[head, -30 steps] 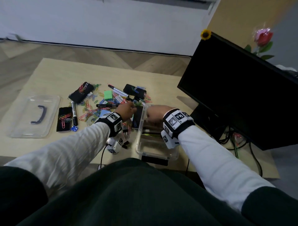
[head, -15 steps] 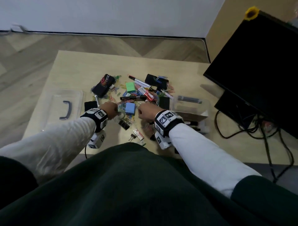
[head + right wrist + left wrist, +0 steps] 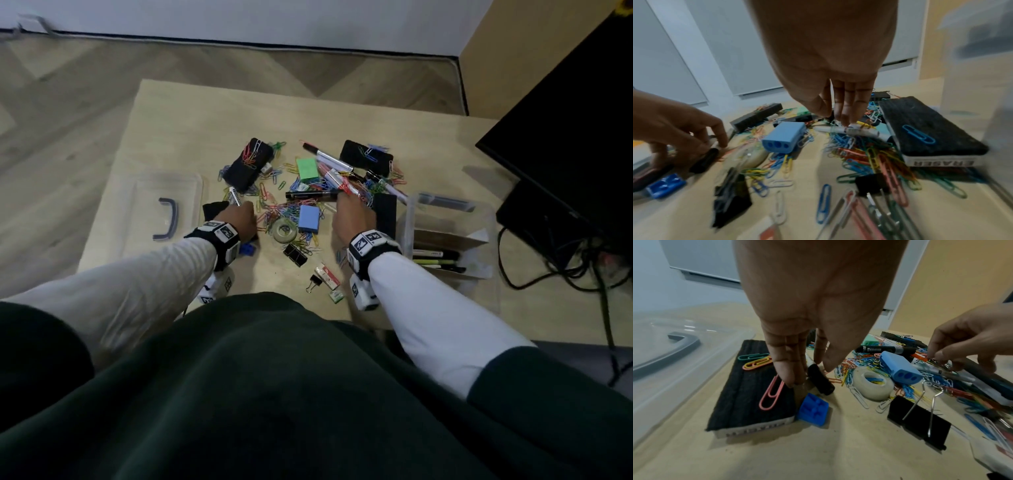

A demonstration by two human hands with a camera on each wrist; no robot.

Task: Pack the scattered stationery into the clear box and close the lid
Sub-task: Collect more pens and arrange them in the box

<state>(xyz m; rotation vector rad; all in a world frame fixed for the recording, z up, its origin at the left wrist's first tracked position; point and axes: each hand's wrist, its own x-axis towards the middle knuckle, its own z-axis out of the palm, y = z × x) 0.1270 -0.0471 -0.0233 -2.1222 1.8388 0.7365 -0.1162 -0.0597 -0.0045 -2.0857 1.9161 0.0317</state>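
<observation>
Scattered stationery covers the middle of the table (image 3: 191, 113). My left hand (image 3: 245, 214) reaches down beside a black eraser (image 3: 748, 386), its fingers (image 3: 791, 369) and thumb pinching a black-capped marker (image 3: 821, 382). My right hand (image 3: 346, 205) is at the heap of pens, fingertips (image 3: 846, 120) and thumb closing on a white pen (image 3: 855, 131) that lies on paper clips. The clear box (image 3: 407, 219) stands open at the right with several pens in it. Its lid (image 3: 147, 192), with a grey handle, lies flat at the left.
Between the hands lie a tape roll (image 3: 284, 231), a blue sharpener (image 3: 309, 219), black binder clips (image 3: 295, 254) and many coloured paper clips (image 3: 869, 155). More black erasers (image 3: 248, 164) sit farther back. A dark monitor (image 3: 565, 120) and cables (image 3: 565, 270) stand to the right.
My right hand left the clear box and moved forward onto the pens. My left hand shifted left and down to the marker beside the eraser. The head view tilted down.
</observation>
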